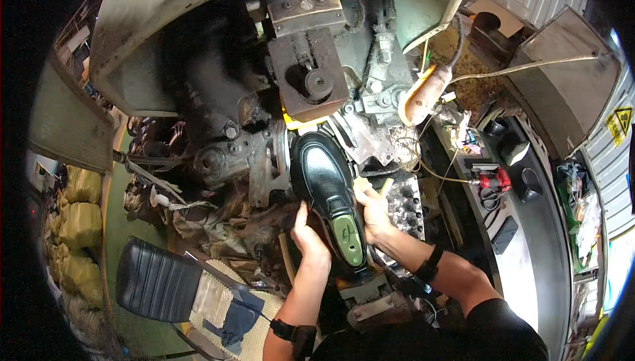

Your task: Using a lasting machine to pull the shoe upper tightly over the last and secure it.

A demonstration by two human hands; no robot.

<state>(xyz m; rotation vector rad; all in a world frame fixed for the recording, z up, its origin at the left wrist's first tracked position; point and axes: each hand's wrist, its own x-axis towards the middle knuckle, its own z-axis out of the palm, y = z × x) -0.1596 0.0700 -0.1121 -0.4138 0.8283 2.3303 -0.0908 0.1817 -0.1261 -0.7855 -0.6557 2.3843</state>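
A black leather shoe (321, 170) with a green last (347, 235) in its opening stands toe-away in front of a large machine (307, 73). Its toe reaches in beneath the machine's dark metal block. My left hand (309, 239) grips the shoe's left side, thumb up along the upper, its other fingers mostly hidden. On the opposite side my right hand (374, 214) holds the shoe near its middle. Pale yellow bits show at my right fingertips; what they are I cannot tell. The heel end rests close to a metal support (364, 298).
To the left stands a black padded chair (159, 278) with a dark cloth on its seat. A lit lamp (426, 95) hangs on a cable at the right. On the right-hand bench lie a red tool (495, 180), scissors (489, 197) and a dark phone-like slab (505, 235).
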